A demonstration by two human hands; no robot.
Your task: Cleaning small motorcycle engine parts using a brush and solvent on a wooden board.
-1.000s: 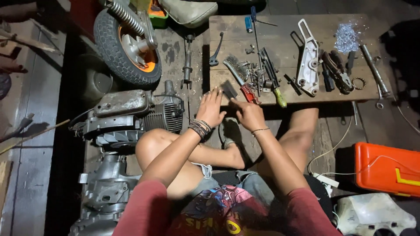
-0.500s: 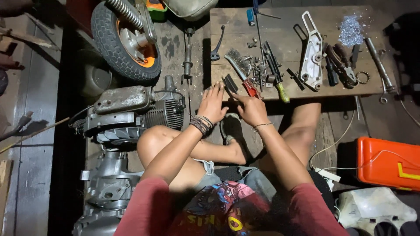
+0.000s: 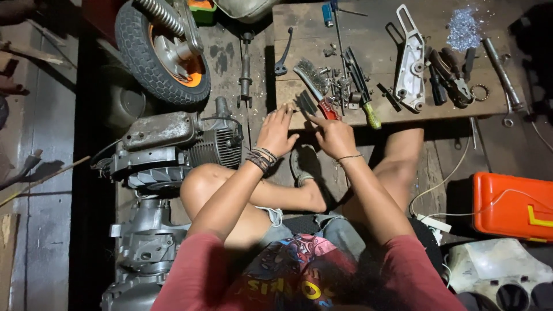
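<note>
I sit cross-legged on the floor facing a low wooden board strewn with tools. My left hand, with dark bands on the wrist, rests at the board's near edge, fingers spread. Its fingertips reach a small dark comb-like piece. My right hand lies just beside it. Its index finger stretches toward the same piece and the red-handled pliers, and the other fingers are curled. Whether it grips anything is hidden.
On the board lie a wire brush, a yellow-handled screwdriver, a white metal bracket and dark pliers. A small engine and a wheel stand at left. An orange case and a power strip are at right.
Both hands have stayed at the board's near edge and moved only slightly. The view has shifted a little, so the board sits higher in the picture.
</note>
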